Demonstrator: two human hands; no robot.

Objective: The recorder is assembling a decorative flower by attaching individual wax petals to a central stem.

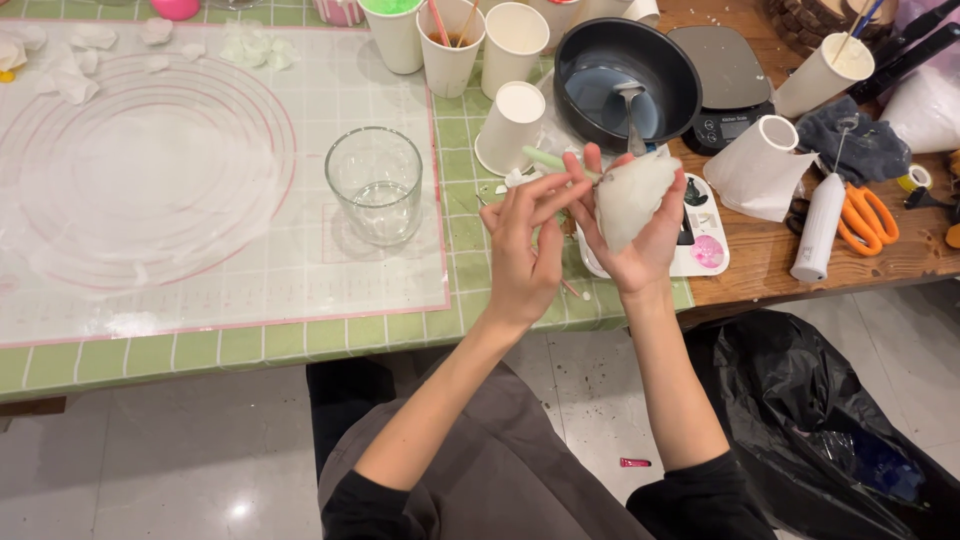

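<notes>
Head view
Right hand (pixel 640 235): cups a white cone-shaped lump (pixel 632 196), palm up, fingers curled closed around its sides and narrow lower end.
Left hand (pixel 525 250): fingertips pinched shut on a thin pale green stick (pixel 556 164), whose near end meets the upper left edge of the lump.
White lump: sits in the right palm, just right of the left fingertips, above the table edge.
Behind the grip: a black bowl (pixel 680 75) with a spoon inside, and a white paper cup (pixel 512 125) lying tilted.
Left of the grip: an empty clear glass (pixel 375 185) on a silicone mat (pixel 200 250), well apart.
Under the right hand: a white paint palette (pixel 705 245).
Right of the grip: orange scissors (pixel 868 218), apart.
</notes>
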